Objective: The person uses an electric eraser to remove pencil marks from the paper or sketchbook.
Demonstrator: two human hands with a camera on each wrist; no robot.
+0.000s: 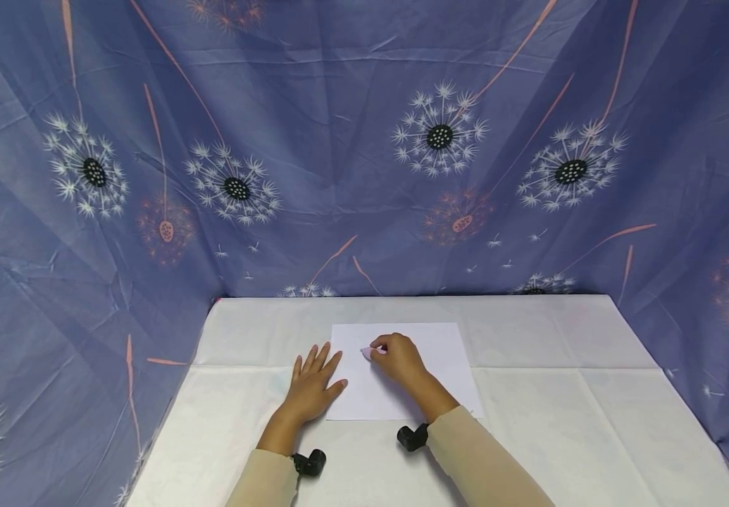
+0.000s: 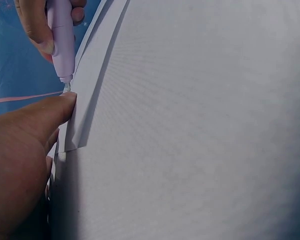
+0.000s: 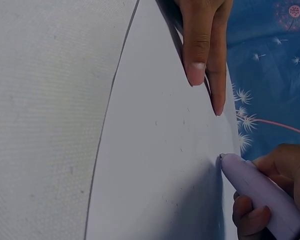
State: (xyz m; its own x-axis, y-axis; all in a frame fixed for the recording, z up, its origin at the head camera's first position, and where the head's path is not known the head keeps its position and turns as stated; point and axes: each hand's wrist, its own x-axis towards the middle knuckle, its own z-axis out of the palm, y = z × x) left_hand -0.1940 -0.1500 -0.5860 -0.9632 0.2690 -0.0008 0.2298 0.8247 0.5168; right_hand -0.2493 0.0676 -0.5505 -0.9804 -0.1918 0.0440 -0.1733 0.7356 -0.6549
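A sheet of white paper (image 1: pixel 360 398) lies flat on the table. My right hand (image 1: pixel 400 359) holds a thick lavender pen (image 3: pixel 262 195) over the paper's upper left part. The pen has a small metallic tip, close to or touching the sheet; exact contact cannot be told. Its fingers curl round the barrel, also seen in the left wrist view as a pale purple pen (image 2: pixel 62 42) pointing down. My left hand (image 1: pixel 312 391) lies spread at the paper's left edge, with thumb and forefinger over the sheet. Fine dark marks (image 3: pixel 181 150) show on the paper.
The table carries a creased white cloth (image 1: pixel 592 422). Behind and beside it hangs a blue curtain (image 1: pixel 339 141) with dandelion prints. Small black wrist cameras sit on the left wrist (image 1: pixel 310 462) and the right wrist (image 1: pixel 411 438).
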